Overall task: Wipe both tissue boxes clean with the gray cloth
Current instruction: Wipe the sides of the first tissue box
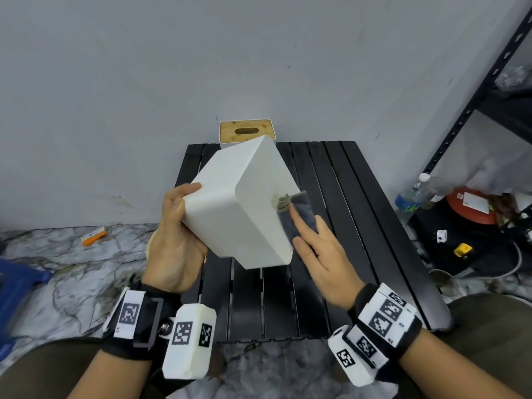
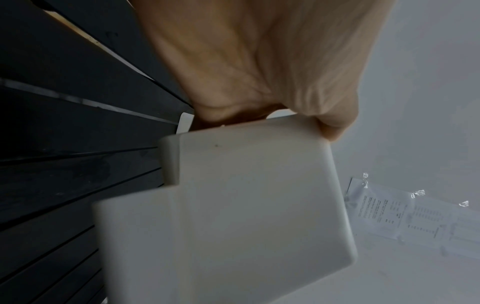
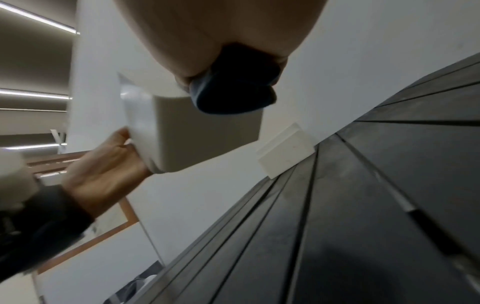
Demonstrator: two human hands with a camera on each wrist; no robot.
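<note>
My left hand [image 1: 172, 243] grips a white tissue box [image 1: 247, 203] at its near left end and holds it tilted above the black slatted table [image 1: 345, 226]. The thumb lies on top; the fingers underneath are hidden. My right hand [image 1: 316, 249] presses the gray cloth [image 1: 299, 214] flat against the box's right side with straight fingers. In the right wrist view the cloth [image 3: 233, 88] bunches under the palm against the box [image 3: 207, 139]. The left wrist view shows the box [image 2: 246, 205] close up. A second tissue box with a bamboo lid [image 1: 246, 131] stands at the table's far edge.
A black metal shelf [image 1: 475, 105] stands to the right, with a water bottle [image 1: 411, 197], a red container [image 1: 472, 205] and small clutter at its foot. An orange item [image 1: 93, 236] lies on the marble floor to the left. A grey wall rises behind the table.
</note>
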